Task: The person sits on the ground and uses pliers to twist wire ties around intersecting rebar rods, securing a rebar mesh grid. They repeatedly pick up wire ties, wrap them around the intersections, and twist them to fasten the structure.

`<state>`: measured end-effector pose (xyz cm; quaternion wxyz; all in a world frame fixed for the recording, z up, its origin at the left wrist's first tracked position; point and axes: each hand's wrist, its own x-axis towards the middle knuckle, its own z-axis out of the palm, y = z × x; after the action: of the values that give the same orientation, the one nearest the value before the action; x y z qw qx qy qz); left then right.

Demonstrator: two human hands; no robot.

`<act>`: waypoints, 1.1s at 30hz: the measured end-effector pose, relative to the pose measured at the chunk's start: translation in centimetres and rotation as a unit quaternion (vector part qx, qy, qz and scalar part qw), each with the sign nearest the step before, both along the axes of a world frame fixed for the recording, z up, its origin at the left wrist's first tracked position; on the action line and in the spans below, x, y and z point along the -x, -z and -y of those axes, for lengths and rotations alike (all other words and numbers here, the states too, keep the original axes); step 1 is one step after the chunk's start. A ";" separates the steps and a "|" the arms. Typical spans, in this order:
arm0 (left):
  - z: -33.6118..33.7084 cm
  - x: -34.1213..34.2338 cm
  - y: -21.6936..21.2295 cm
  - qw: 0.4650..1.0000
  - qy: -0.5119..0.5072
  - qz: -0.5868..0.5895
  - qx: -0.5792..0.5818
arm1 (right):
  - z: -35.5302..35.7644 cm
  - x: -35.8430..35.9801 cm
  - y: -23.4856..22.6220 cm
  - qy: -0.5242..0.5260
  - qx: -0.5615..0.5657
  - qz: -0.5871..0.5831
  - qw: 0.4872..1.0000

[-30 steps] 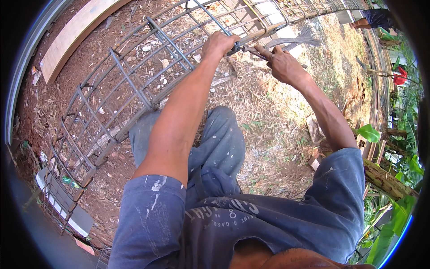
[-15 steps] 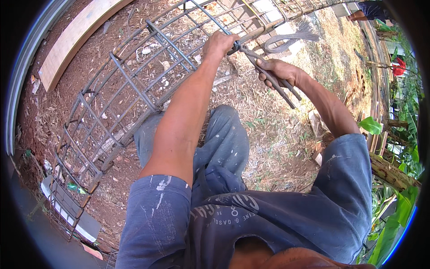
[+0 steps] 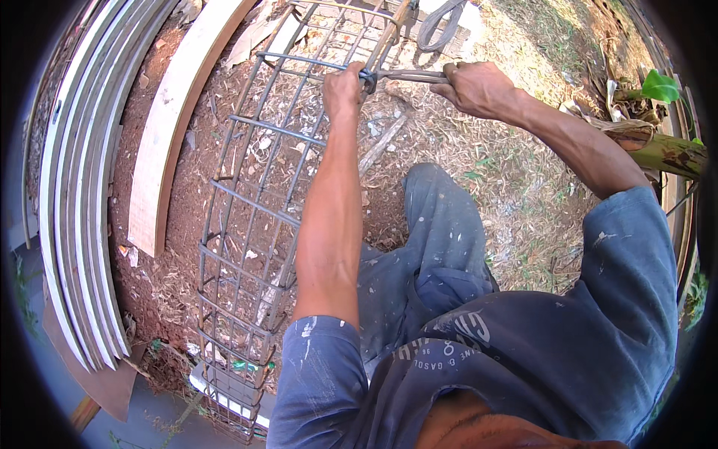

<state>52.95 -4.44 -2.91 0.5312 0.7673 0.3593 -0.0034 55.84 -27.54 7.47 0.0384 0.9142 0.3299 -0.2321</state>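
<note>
With our left hand (image 3: 343,91) we clasp the near edge of a long cage of grey-brown steel bars (image 3: 278,129), which runs along our left above litter-strewn brown soil (image 3: 176,266). Our right hand (image 3: 479,88) is clenched around the handles of long dark metal pincers (image 3: 407,75), held roughly level, their head against the cage's corner just beside our left hand; what the jaws bite is too small to tell. Beyond the pincers we see a looped bundle of thin grey wire (image 3: 452,25); a pale wooden plank (image 3: 173,127) lies left of the cage.
</note>
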 end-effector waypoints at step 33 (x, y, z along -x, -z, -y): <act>1.0 0.8 -1.7 0.999 -0.015 0.032 -0.003 | 3.0 3.7 3.6 0.111 -0.077 -0.067 0.988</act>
<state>52.17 -5.47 -1.23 0.5397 0.7635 0.3535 0.0300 52.11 -30.50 3.88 -0.0808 0.9277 0.2450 -0.2698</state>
